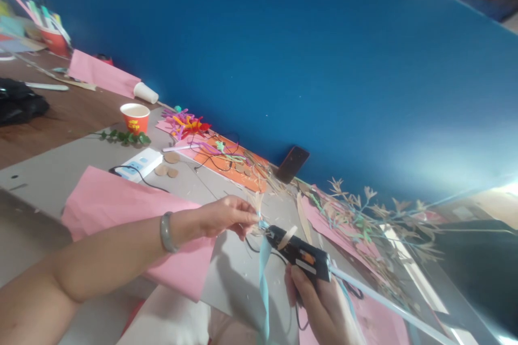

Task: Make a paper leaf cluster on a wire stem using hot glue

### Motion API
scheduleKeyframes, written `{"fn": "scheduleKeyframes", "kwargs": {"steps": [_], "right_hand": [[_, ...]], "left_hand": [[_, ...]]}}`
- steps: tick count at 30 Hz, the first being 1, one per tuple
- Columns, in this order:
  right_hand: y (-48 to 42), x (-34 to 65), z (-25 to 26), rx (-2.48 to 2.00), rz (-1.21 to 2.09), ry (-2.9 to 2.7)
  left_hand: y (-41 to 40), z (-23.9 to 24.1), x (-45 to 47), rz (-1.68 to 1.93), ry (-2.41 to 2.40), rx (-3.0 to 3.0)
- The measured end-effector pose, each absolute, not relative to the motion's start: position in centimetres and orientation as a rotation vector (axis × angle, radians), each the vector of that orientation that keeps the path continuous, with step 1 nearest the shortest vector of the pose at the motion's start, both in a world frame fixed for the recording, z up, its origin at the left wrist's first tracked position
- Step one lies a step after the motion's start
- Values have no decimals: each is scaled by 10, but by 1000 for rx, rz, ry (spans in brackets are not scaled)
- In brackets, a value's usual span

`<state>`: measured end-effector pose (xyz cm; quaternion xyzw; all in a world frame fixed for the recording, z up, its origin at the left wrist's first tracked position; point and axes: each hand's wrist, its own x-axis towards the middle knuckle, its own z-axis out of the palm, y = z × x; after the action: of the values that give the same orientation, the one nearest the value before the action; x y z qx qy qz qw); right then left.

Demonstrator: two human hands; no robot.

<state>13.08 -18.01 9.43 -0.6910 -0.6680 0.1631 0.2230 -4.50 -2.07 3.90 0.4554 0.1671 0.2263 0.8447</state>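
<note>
My left hand (232,215), with a grey bangle at the wrist, pinches a small pale dried-leaf piece (258,202) wound with light blue tape. From that piece a strip of light blue tape (264,285) hangs down past the table edge. In my right hand (319,302) is a black hot glue gun (301,253), fingers wrapped round its handle. A long translucent glue stick (376,296) sticks out of its rear. The gun's nozzle is right at the blue-wrapped piece; whether it touches cannot be made out.
Pink paper (133,205) lies under my left forearm. Beyond it are a white power strip (140,164), a red paper cup (136,118), a leafy green sprig (125,137) and colourful pipe cleaners (188,124). A phone (293,164) leans on the blue wall (259,54); dried-leaf stems (364,210) lie at right.
</note>
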Motion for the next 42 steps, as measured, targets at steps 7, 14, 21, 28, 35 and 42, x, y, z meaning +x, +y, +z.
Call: {"fn": "scheduleKeyframes", "kwargs": {"steps": [7,14,21,28,35,42], "right_hand": [[-181,132,95,-1912,485,-1832],[-180,131,95,-1907,469,-1838],[-180,132,96,-1870,451,-1856],[-179,128,97,-1856,392,-1867],[-179,130,95,-1874,416,-1824],[-180,127,97,-1865,355,-1857]], "left_hand": [[-22,44,-46,466,360,955],[-22,44,-46,467,350,964],[-22,45,-47,473,362,981],[-23,46,-47,462,338,1013],[-22,46,-48,467,306,1033],[-22,43,-46,490,307,1036]]}}
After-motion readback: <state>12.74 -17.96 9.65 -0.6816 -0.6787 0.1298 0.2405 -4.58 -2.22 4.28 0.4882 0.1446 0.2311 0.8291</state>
